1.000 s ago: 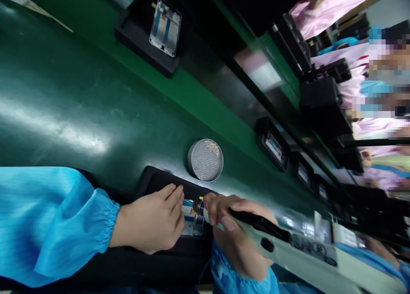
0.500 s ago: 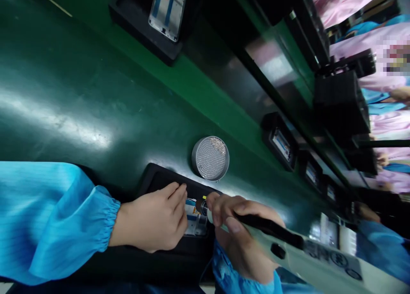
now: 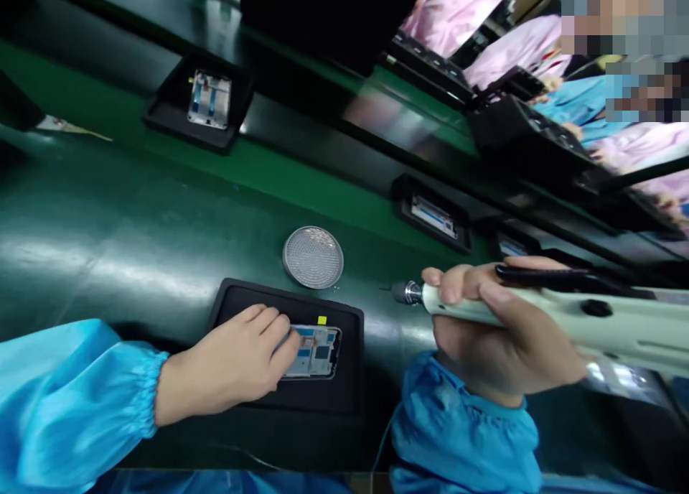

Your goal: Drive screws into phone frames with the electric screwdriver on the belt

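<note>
My right hand (image 3: 489,329) is wrapped round a pale green electric screwdriver (image 3: 543,314). Its thin bit points left over the bench, apart from the black tray (image 3: 344,401). Inside that tray lies an open phone frame (image 3: 315,357) with blue strips and a yellow tab (image 3: 322,320) at its upper edge. My left hand (image 3: 231,361) holds the phone frame's left end, with fingers bent together over it and covering that part. Just above the tray stands a round grey dish (image 3: 312,264) with a dotted plate and small shiny pieces along its far side.
Another black tray with a phone frame (image 3: 211,99) is at the upper left. More trays (image 3: 433,214) stand along the right side of the green bench (image 3: 151,192). A brush-like tool (image 3: 64,126) lies far left. People in pink and blue work across the bench.
My right hand has drawn the screwdriver away from the phone frame, to the right. More of the frame now shows. My left hand stays on it; the view has shifted.
</note>
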`<action>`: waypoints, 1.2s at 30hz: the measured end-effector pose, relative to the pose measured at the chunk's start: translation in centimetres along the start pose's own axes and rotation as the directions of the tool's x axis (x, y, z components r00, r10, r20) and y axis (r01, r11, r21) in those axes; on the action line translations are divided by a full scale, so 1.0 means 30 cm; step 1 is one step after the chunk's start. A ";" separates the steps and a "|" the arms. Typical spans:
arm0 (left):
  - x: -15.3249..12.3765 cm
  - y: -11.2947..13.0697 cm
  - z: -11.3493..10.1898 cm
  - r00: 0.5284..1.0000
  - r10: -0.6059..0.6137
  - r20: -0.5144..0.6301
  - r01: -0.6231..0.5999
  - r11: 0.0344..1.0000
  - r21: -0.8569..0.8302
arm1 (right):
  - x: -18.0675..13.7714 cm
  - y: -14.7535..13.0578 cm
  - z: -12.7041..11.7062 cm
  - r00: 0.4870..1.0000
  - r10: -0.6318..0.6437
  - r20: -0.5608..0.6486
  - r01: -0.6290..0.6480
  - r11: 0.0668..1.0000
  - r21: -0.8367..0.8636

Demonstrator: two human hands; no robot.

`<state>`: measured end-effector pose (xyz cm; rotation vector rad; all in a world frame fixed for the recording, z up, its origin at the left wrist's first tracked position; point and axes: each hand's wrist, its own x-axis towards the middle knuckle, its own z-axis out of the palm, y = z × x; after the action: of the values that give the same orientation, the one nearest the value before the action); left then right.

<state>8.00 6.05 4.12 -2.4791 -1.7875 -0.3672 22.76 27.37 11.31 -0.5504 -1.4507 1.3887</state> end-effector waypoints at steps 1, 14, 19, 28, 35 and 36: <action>-0.004 0.007 -0.018 0.999 0.035 -0.026 -0.034 0.999 0.030 | 0.009 -0.003 -0.014 1.000 -0.006 -0.011 0.006 1.000 0.006; -0.033 0.048 -0.118 0.979 0.201 -0.033 -0.204 0.969 -0.142 | 0.019 -0.062 -0.037 0.983 -0.176 -0.051 0.180 0.980 0.086; -0.039 0.057 -0.118 0.979 0.203 -0.011 -0.201 0.964 -0.176 | 0.016 -0.074 -0.041 0.982 -0.185 -0.048 0.187 0.981 0.051; -0.035 0.064 -0.117 0.977 0.212 -0.020 -0.212 0.958 -0.191 | 0.010 -0.075 -0.043 0.984 -0.174 -0.026 0.175 0.983 0.054; -0.033 0.071 -0.123 0.979 0.202 -0.020 -0.203 0.964 -0.171 | 0.012 -0.068 -0.046 0.977 -0.213 0.003 0.212 0.975 0.059; -0.030 0.072 -0.125 0.979 0.204 -0.021 -0.204 0.964 -0.171 | 0.012 -0.067 -0.046 0.977 -0.213 0.007 0.213 0.976 0.050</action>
<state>9.19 3.80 7.74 -2.7454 -1.5383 -0.5307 24.45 27.86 13.05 -0.3442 -1.4370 1.2559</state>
